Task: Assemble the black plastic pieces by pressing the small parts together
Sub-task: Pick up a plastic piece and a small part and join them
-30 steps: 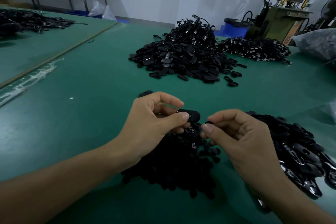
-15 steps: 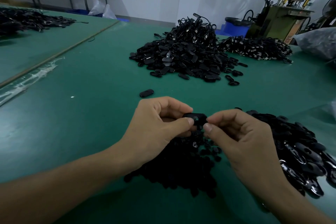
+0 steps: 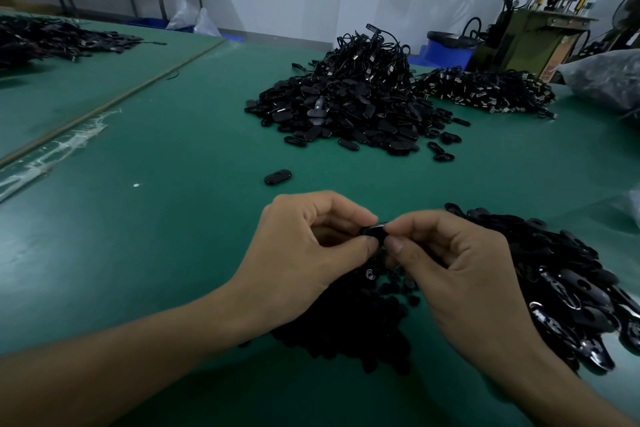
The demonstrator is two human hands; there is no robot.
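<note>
A small black oval plastic piece [image 3: 375, 231] is held between both hands above the green table. My left hand [image 3: 304, 253] pinches its left end between thumb and curled fingers. My right hand [image 3: 453, 263] pinches its right end, fingertips meeting the left hand's. Most of the piece is hidden by the fingers. Under the hands lies a heap of small black parts [image 3: 360, 322]. A pile of glossy black oval shells [image 3: 571, 288] lies to the right of my right hand.
One loose black oval piece [image 3: 277, 177] lies on the green table [image 3: 156, 236] ahead of my left hand. A large pile of black pieces [image 3: 349, 107] sits farther back, another [image 3: 485, 90] behind it. A machine [image 3: 540, 28] and blue bin [image 3: 446, 48] stand at the far right.
My right hand has closed in from the right onto the black piece that my left hand held alone. Both hands now pinch it together, fingertips touching.
</note>
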